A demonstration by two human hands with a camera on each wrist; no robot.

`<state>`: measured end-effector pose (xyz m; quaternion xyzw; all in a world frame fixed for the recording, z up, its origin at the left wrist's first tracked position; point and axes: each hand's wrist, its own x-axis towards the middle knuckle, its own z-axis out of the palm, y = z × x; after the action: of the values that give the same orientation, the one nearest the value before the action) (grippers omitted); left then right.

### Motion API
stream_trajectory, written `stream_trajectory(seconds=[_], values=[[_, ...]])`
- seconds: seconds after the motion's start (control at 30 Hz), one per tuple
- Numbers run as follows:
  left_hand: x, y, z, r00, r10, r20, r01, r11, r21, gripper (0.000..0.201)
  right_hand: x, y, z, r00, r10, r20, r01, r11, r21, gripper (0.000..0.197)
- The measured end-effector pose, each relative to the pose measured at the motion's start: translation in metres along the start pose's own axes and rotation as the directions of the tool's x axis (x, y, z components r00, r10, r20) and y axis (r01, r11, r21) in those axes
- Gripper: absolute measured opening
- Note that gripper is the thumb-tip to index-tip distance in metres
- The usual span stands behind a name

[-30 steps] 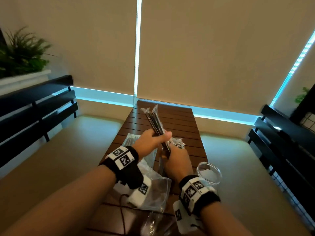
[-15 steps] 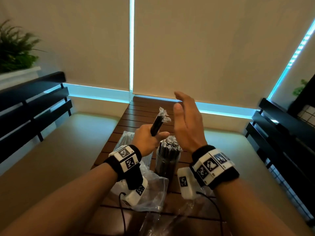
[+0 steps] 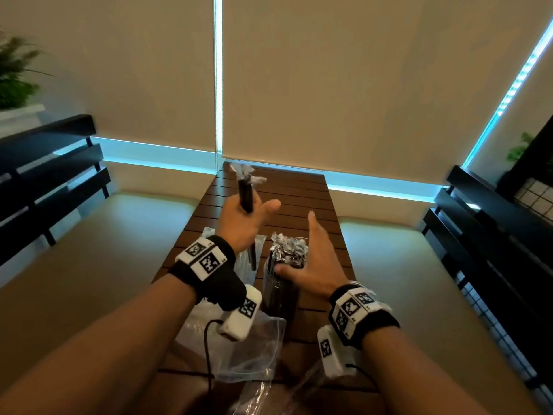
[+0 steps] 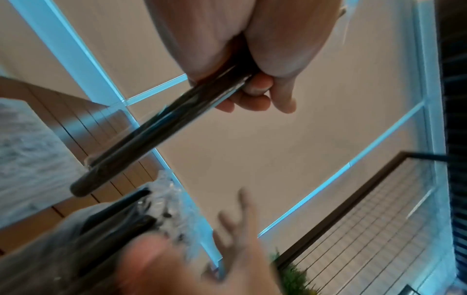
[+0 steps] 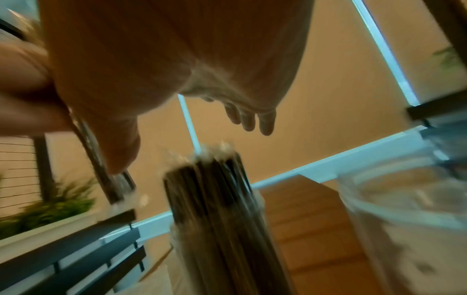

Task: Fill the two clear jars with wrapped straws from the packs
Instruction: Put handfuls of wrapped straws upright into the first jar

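My left hand (image 3: 248, 214) grips a small bundle of black wrapped straws (image 3: 246, 193) and holds it upright above the table; the left wrist view shows the fingers curled round the bundle (image 4: 164, 127). A clear jar (image 3: 279, 295) packed with black straws stands at mid-table. My right hand (image 3: 308, 259) hovers over it with fingers spread and straight, and its thumb lies on the crinkled wrapper tops (image 3: 288, 250). The right wrist view shows the full jar (image 5: 215, 199) blurred, with a second clear jar (image 5: 404, 209) to its right. That second jar is hidden in the head view.
Clear plastic packs (image 3: 248, 351) lie crumpled on the brown slatted table (image 3: 299, 199) near me, and another pack (image 3: 209, 235) sits behind my left wrist. Cushioned benches flank the narrow table, with black railings (image 3: 54, 175) beyond them. Wrist cables trail over the packs.
My right hand has let go of the bundle, risen, then dropped onto the top of the full jar. My left hand has carried the remaining straws up and away from me.
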<state>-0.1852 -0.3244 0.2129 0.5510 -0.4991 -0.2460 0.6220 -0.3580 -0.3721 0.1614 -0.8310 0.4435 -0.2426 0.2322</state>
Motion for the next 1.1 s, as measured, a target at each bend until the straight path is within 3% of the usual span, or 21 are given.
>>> stream_trajectory(seconds=[0.1, 0.17, 0.3, 0.4, 0.57, 0.87, 1.1], values=[[0.009, -0.002, 0.001, 0.999, -0.031, -0.013, 0.029, 0.993, -0.117, 0.039, 0.005, 0.029, 0.025, 0.972, 0.214, 0.097, -0.228, 0.959, 0.17, 0.148], [0.011, -0.006, 0.002, 1.0, -0.02, -0.007, 0.019, 0.993, -0.117, 0.039, 0.008, 0.043, 0.039, 0.958, 0.271, 0.092, -0.285, 0.932, 0.226, 0.148], [0.015, -0.017, 0.004, 0.999, -0.044, -0.026, 0.038, 0.983, -0.177, 0.039, 0.015, 0.051, 0.053, 0.963, 0.268, 0.04, -0.268, 0.918, 0.293, 0.105], [0.017, -0.025, 0.009, 0.998, -0.063, -0.019, 0.057, 0.973, -0.223, 0.039, 0.019, 0.047, 0.059, 0.967, 0.253, 0.011, -0.243, 0.915, 0.323, 0.091], [0.021, -0.036, 0.017, 0.997, -0.07, -0.017, 0.064, 0.974, -0.216, 0.039, 0.023, 0.045, 0.069, 0.974, 0.213, -0.082, -0.177, 0.931, 0.32, 0.091], [0.034, -0.046, 0.015, 0.969, -0.19, -0.158, 0.131, 0.938, -0.32, 0.04, 0.02, 0.047, 0.084, 0.956, 0.208, -0.208, -0.158, 0.959, 0.234, 0.079], [0.032, -0.061, 0.016, 0.952, -0.216, -0.215, 0.14, 0.936, -0.322, 0.038, 0.012, 0.057, 0.093, 0.987, 0.162, -0.019, -0.144, 0.923, 0.357, 0.093]])
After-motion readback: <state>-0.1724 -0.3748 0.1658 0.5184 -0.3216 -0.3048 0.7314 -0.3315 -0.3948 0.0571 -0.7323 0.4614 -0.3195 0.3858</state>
